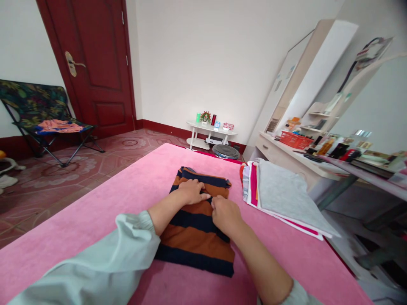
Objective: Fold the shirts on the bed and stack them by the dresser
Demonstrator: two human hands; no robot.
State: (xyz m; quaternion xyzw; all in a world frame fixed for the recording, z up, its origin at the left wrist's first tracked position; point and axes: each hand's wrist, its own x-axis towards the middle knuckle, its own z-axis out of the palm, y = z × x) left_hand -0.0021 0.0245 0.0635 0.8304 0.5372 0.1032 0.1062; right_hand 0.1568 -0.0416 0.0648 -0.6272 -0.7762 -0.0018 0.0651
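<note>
A striped garment in orange-brown and navy, perhaps a shirt, lies partly folded into a narrow rectangle on the pink bed cover. My left hand rests palm down on its upper part, thumb stretched out to the right and fingers apart. Close beside it, my right hand is closed, its fingers curled on the garment's right side and pinching the cloth. The fingertips of the right hand are partly hidden by the hand itself. Both thumbs nearly meet over a dark stripe.
To the right, a stack of folded clothes with a grey piece on top lies near the bed's edge. Beyond stands a dressing table with a red basket and bottles. A low white table and a folding chair stand farther off.
</note>
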